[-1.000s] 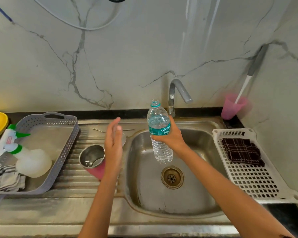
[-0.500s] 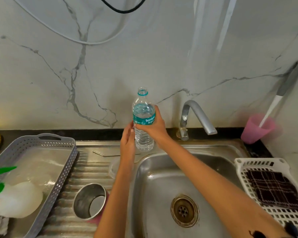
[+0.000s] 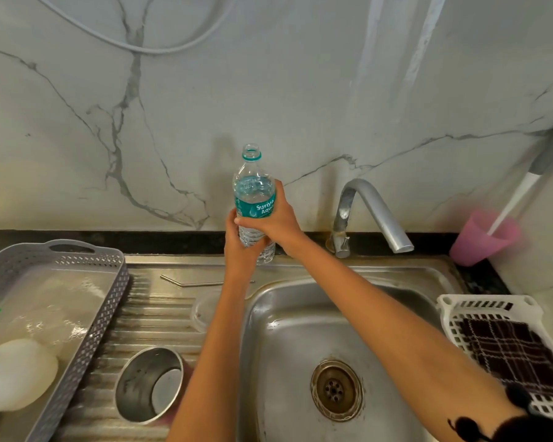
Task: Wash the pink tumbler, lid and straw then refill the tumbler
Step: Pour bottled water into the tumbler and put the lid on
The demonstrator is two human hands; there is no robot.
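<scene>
A clear water bottle (image 3: 253, 189) with a teal label and no cap stands upright at the back rim of the sink. My right hand (image 3: 276, 218) grips it around the label. My left hand (image 3: 238, 247) holds its lower part from the left. The pink tumbler (image 3: 149, 384) stands open on the ribbed drainboard at the lower left, its steel inside showing and only a sliver of pink visible. A bent metal straw (image 3: 192, 283) lies on the drainboard behind it. The clear lid (image 3: 205, 311) lies flat next to the basin, partly hidden by my left forearm.
The sink basin (image 3: 288, 346) with its drain (image 3: 336, 390) lies under my arms, the tap (image 3: 372, 212) behind it. A grey basket (image 3: 109, 311) with a white spray bottle (image 3: 13, 374) is left. Right are a white rack (image 3: 489, 309) with dark cloth (image 3: 508, 352) and a pink cup (image 3: 482, 237).
The bottle has gone from over the basin to the back rim of the sink, and my left hand has closed on its lower part. The view has dipped closer to the sink.
</scene>
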